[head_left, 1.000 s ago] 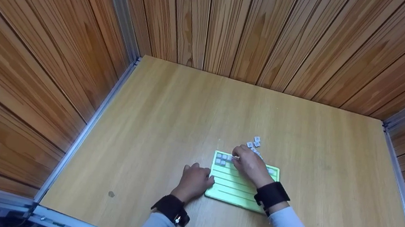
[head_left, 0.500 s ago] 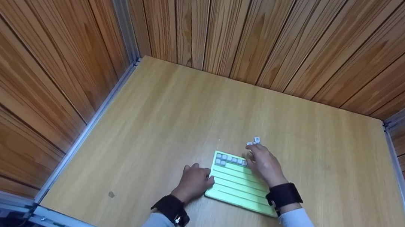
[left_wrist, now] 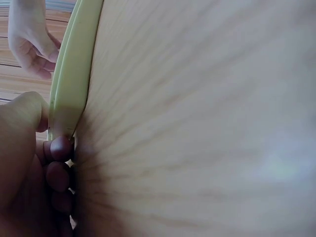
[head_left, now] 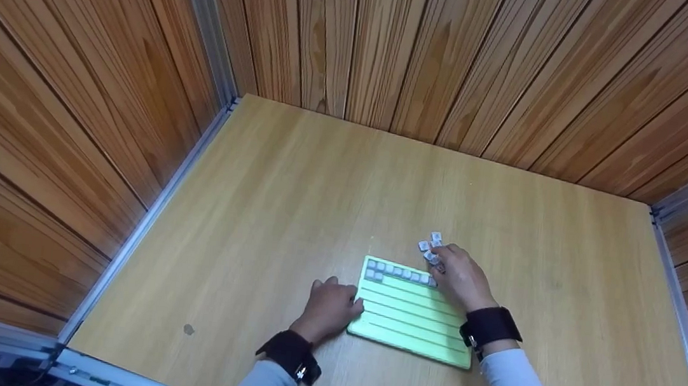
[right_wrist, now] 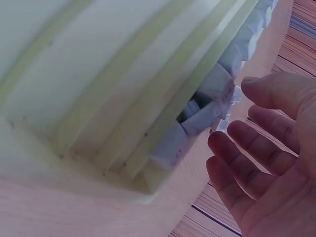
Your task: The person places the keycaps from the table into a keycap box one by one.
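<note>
A light green tray [head_left: 410, 321] with ridged rows lies on the table. Whitish keycaps [head_left: 396, 271] line its top row, and a pair sits at the left of the row below. My left hand [head_left: 328, 308] grips the tray's left edge, thumb on the upper side and fingers bent against the side in the left wrist view. Beyond the tray's far edge, my right hand [head_left: 462, 276] reaches to a small pile of loose keycaps [head_left: 425, 246]. Its thumb and fingers stand apart in the right wrist view, near keycaps [right_wrist: 200, 118] at the tray's end; no held piece shows.
The wooden table [head_left: 294, 181] extends around the tray. Wood-plank walls [head_left: 385, 44] rise at the back and sides, with metal rails [head_left: 142, 223] along the table's edges. A dark spot [head_left: 188, 329] marks the table at the left.
My right hand has moved right from the tray's top row to the loose keycaps. More keycaps now show along that row. The left hand and tray stay in place.
</note>
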`<action>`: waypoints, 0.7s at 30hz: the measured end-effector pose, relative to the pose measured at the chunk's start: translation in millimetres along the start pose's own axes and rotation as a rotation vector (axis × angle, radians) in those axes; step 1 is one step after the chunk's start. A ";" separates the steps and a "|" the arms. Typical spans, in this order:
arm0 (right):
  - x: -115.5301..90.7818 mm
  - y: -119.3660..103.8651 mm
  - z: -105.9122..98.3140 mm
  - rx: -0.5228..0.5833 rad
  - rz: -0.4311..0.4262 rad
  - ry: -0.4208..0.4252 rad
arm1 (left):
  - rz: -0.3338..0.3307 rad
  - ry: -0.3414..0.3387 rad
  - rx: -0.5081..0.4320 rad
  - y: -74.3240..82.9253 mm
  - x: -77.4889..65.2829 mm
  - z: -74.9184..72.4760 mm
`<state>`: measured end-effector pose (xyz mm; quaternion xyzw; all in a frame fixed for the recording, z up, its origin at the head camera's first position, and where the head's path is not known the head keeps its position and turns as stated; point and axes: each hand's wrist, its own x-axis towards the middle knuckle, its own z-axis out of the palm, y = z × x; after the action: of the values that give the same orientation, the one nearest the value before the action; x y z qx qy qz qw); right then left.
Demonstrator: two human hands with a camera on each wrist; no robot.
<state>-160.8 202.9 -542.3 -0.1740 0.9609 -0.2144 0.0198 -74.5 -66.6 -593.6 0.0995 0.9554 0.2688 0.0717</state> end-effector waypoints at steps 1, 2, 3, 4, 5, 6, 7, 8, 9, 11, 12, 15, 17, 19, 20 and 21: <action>1.2 0.9 0.7 0.001 0.006 -0.008 | -0.001 0.000 0.000 -0.1 0.2 -0.1; 2.3 1.2 1.4 0.005 0.019 -0.017 | -0.001 -0.001 -0.002 -0.2 0.4 0.0; 3.5 1.9 2.3 0.009 0.029 -0.024 | 0.000 -0.001 -0.003 -0.2 0.6 0.0; 4.5 2.3 3.0 0.014 0.038 -0.032 | 0.001 0.000 -0.004 -0.2 0.7 -0.1; 5.5 2.7 3.7 0.020 0.047 -0.038 | 0.003 0.002 -0.003 -0.1 0.8 -0.2; 6.6 3.1 4.3 0.026 0.054 -0.042 | 0.006 0.005 -0.002 0.0 0.8 -0.4; 7.9 3.3 4.9 0.029 0.057 -0.044 | 0.010 0.009 0.001 0.1 0.9 -0.6; 9.0 3.3 5.3 0.032 0.063 -0.047 | 0.012 0.012 0.002 0.1 1.0 -0.9; 10.3 3.6 5.6 0.036 0.062 -0.049 | 0.014 0.015 0.003 0.0 1.2 -1.1; 12.5 4.0 6.4 0.038 0.057 -0.048 | 0.015 0.016 0.003 0.2 1.3 -1.6; 13.5 4.3 6.8 0.036 0.052 -0.044 | 0.015 0.016 0.003 0.3 1.4 -1.5; 14.9 5.8 8.2 0.041 0.042 -0.036 | 0.012 0.012 -0.005 0.6 0.9 -0.8; 14.6 6.7 8.8 0.038 0.022 -0.016 | 0.010 0.011 -0.008 0.8 0.3 -0.5; 14.1 6.7 8.6 0.036 0.007 0.003 | 0.010 0.013 -0.008 0.5 0.1 -0.4; 14.0 6.5 8.3 0.033 0.002 0.015 | 0.011 0.014 -0.008 0.4 0.0 -0.6; 14.1 6.3 7.6 0.031 0.001 0.026 | 0.011 0.016 -0.006 0.4 0.2 -1.2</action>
<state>-175.2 200.4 -551.3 -0.1706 0.9578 -0.2312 0.0103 -74.9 -66.9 -592.4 0.1023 0.9546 0.2726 0.0631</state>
